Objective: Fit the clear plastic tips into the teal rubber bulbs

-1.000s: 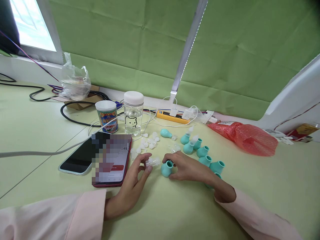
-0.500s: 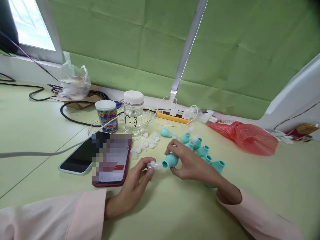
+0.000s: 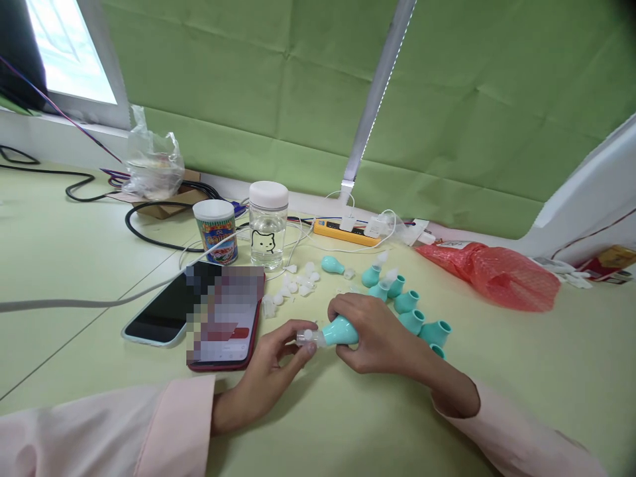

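Left hand (image 3: pixel 263 374): thumb and fingers pinch a clear nozzle piece (image 3: pixel 309 337). Right hand (image 3: pixel 372 331): fingers wrapped round a teal bulb (image 3: pixel 338 330), its neck turned toward the left. The two parts meet end to end between the hands, above the near part of the table (image 3: pixel 318 424); how deep the joint goes, I cannot tell.

Progress, as I judge it: this pair is partway joined. Beyond the right hand, two bulbs (image 3: pixel 371 275) already carry frosted tips. Several others (image 3: pixel 406 302) stand with bare mouths, so fitting seems left there; one is partly hidden by the forearm.

The held bulb is glossy, rounded, narrowing to its neck; no dent shows. The nozzle is see-through, with a paler round part at its middle.

Farther out: loose whitish pieces (image 3: pixel 293 287) scattered beside the red-edged phone (image 3: pixel 233 354); one bulb (image 3: pixel 332 265) on its side; then a lidded bottle (image 3: pixel 268 228) and an orange power strip (image 3: pixel 342 233).
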A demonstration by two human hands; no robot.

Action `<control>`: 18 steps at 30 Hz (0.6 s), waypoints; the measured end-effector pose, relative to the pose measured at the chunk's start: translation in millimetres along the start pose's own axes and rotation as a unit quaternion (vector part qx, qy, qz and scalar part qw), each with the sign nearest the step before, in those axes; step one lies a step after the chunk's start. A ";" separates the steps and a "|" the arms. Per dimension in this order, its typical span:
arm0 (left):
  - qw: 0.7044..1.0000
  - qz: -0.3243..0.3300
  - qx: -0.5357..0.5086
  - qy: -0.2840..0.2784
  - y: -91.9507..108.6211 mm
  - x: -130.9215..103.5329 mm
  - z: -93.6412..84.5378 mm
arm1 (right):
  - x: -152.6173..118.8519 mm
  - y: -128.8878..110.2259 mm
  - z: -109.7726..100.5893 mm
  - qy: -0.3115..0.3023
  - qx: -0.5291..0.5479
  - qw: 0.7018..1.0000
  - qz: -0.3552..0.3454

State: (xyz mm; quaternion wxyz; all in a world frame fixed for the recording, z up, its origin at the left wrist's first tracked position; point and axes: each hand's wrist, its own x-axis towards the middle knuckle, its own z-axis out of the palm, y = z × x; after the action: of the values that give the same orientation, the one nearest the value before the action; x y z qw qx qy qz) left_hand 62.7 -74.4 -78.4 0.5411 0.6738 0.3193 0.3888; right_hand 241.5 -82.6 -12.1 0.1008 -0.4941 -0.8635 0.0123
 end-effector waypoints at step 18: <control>0.993 -0.013 -0.120 0.004 6.2 6.6 1.6 | -5.2 -21.4 28.2 0.039 0.040 0.998 0.024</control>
State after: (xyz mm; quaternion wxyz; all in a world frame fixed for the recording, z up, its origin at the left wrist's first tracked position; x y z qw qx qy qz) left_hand 67.4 -70.9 -71.3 0.6217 0.5986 0.2810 0.4198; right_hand 220.6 -95.8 -38.0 0.1533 -0.5107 -0.8455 0.0298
